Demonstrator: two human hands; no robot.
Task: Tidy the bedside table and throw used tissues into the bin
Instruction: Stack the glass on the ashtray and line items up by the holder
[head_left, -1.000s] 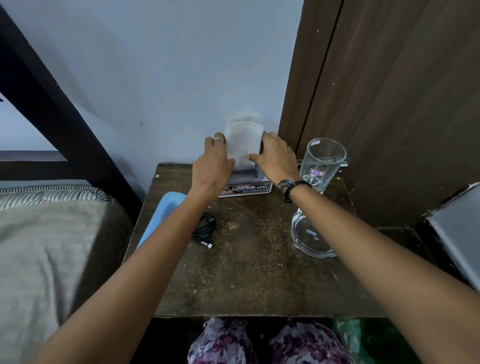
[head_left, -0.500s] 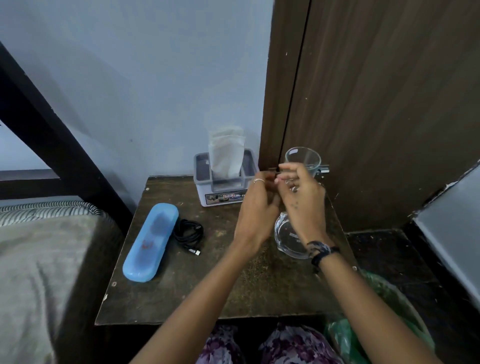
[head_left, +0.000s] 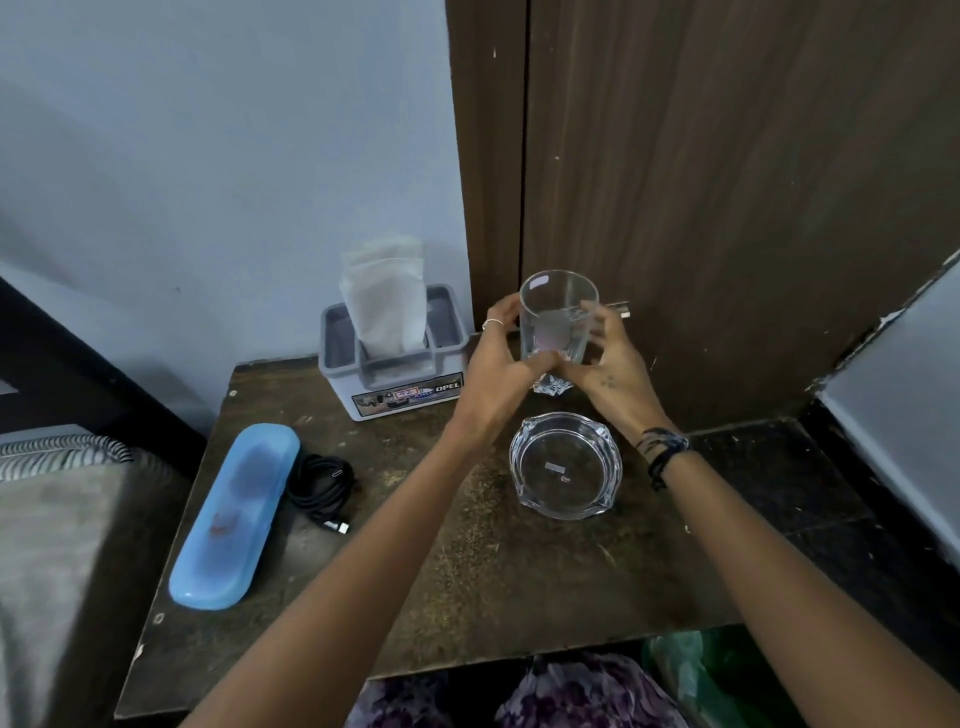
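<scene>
A clear drinking glass (head_left: 558, 306) stands upright at the back right of the dark wooden bedside table (head_left: 467, 587). My left hand (head_left: 501, 376) and my right hand (head_left: 608, 369) wrap around it from both sides, fingers on its walls. Left of the glass sits a grey tissue box (head_left: 395, 384) with white tissues (head_left: 384, 299) sticking up out of its slot. A clear glass ashtray (head_left: 566, 467) lies just in front of the glass, between my wrists.
A light blue oblong case (head_left: 236, 514) and a coiled black cable (head_left: 322, 480) lie on the table's left half. A bed (head_left: 57, 545) borders the left edge. A brown wooden door (head_left: 701, 182) stands behind. A green bin bag (head_left: 696, 675) shows below the front right edge.
Both hands left the tissues in the box and moved right to the glass, closing around it. The view has shifted back and to the right, showing more of the table.
</scene>
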